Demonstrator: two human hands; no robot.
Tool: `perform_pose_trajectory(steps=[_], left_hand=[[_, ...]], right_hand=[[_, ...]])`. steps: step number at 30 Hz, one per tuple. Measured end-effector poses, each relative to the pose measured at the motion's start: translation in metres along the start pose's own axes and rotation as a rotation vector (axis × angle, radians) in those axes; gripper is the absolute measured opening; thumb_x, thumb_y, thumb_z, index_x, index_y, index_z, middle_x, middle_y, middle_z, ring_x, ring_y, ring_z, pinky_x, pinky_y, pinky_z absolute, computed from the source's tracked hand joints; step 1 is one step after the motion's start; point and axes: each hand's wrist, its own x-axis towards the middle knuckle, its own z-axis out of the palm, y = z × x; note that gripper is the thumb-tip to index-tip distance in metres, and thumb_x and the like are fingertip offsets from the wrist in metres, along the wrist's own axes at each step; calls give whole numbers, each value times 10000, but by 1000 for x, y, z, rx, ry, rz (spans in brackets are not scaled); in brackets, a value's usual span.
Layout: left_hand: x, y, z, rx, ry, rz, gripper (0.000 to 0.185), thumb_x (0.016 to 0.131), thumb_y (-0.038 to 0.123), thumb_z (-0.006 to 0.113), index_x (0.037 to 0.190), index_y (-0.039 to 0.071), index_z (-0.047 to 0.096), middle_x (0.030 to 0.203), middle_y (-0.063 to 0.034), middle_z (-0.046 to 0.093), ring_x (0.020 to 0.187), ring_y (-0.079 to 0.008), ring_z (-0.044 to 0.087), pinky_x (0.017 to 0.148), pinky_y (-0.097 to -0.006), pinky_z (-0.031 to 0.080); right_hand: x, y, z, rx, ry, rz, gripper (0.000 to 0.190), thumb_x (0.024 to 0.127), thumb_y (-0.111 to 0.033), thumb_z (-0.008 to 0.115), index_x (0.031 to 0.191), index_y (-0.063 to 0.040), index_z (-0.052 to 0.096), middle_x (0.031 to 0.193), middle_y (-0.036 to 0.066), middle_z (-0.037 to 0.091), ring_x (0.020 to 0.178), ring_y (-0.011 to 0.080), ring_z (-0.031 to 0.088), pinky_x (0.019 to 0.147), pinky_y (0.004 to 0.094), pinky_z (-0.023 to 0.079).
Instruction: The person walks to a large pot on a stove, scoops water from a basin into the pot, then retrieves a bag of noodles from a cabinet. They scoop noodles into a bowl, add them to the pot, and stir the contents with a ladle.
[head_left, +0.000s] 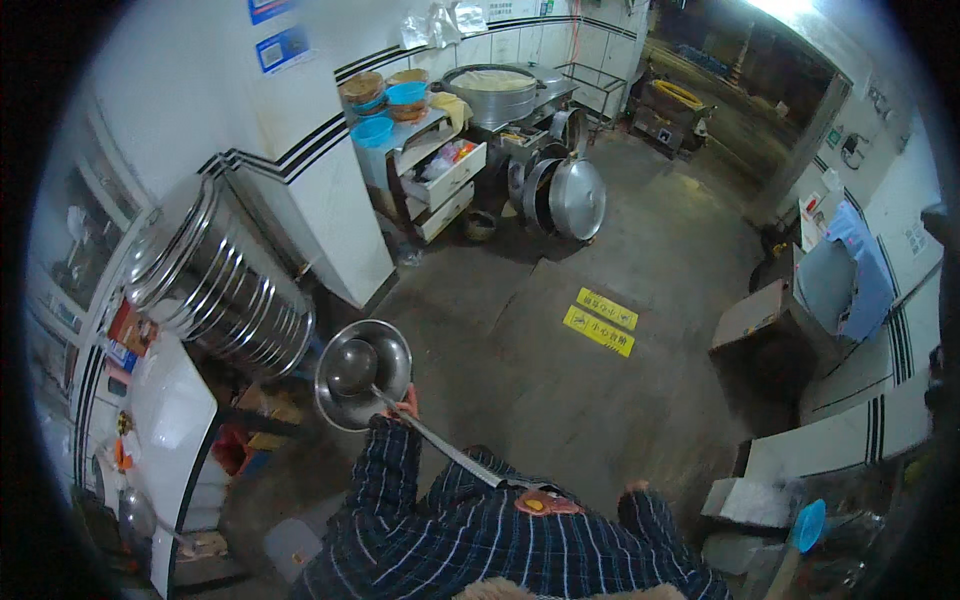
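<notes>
My left hand (405, 403) grips the rim of a stainless steel bowl (399, 360), held out over the floor on the left. Inside the bowl lies the round head of a metal ladle (354, 367); its long handle slants back towards my striped top. At my right side, my right hand (636, 487) shows only in part beyond the dark striped sleeve, and whether it holds anything is not visible. The fingers of my left hand are partly hidden behind the bowl and ladle handle.
A tall ribbed steel vessel (247, 315) and a white table (176, 405) stand left. Ahead are an open drawer cabinet (450, 176), a large steamer pot (495, 109) and upright round pans (577, 199). Yellow warning strips (600, 330) mark the floor. A cloth-draped box (757, 311) stands right.
</notes>
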Motion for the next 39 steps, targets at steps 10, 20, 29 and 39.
perform_pose_trajectory(steps=[10,20,29,39], left_hand=[[282,-17,130,16,-18,87,316,916,204,486,1190,61,548,1204,-131,559,1089,-272,549,674,-334,574],[536,-69,243,-79,-222,45,321,913,213,486,1199,82,551,1221,-113,559,1112,-264,543,643,-314,579],[634,-128,266,-151,-375,155,324,913,223,476,1200,94,554,1229,-102,561,1136,-269,533,602,-292,585],[695,-86,295,-512,-18,291,331,929,261,425,1159,82,583,1195,-92,593,1129,-245,548,502,-266,549]], right_hand=[[263,-335,-243,352,180,-583,222,853,-121,535,1039,-10,587,806,135,618,734,256,605,646,363,494],[421,-190,-240,259,-211,225,234,793,-113,637,1005,-14,640,966,130,646,807,263,603,655,375,510],[687,-382,-505,-996,-187,-151,265,810,-279,606,975,-85,676,1011,96,664,927,279,620,720,395,523],[793,-827,-507,380,-310,-280,276,840,-22,519,1109,-25,582,926,136,645,666,213,616,577,351,514]])
